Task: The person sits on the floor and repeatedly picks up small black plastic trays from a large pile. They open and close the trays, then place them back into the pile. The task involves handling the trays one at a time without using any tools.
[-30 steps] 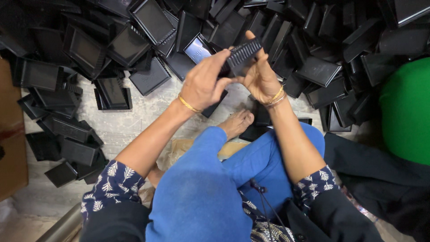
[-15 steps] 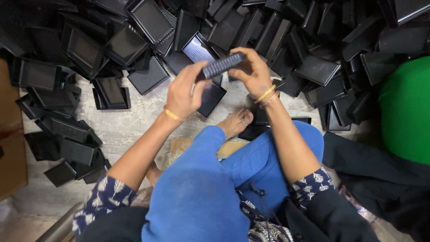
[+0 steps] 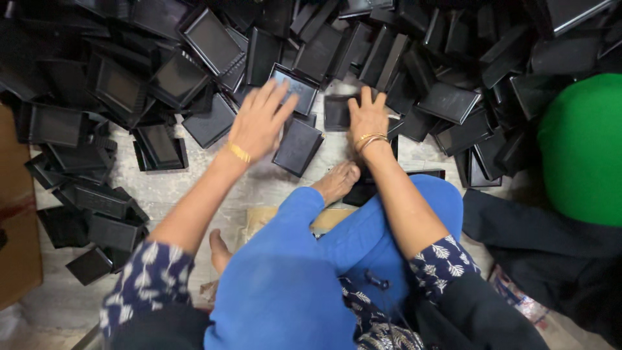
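I sit cross-legged on the floor in front of a big heap of black rectangular plastic trays (image 3: 447,100). My left hand (image 3: 259,120) hovers with its fingers spread and nothing in it, just above a tilted black tray (image 3: 298,148) and a shiny tray (image 3: 299,85). My right hand (image 3: 367,118) lies flat with straight fingers against a small black tray (image 3: 337,111) on the floor. It touches the tray's right edge and grips nothing. Gold bangles sit on both wrists.
More trays are stacked at the left (image 3: 97,201). A brown cardboard piece (image 3: 16,214) lies at the far left. A green rounded object (image 3: 583,149) and dark cloth (image 3: 538,240) fill the right. My bare foot (image 3: 337,181) and blue-clad knees (image 3: 285,272) are in front.
Both hands held a black ribbed piece up between them. They have since dropped to the heap and parted, and the piece is no longer in them.
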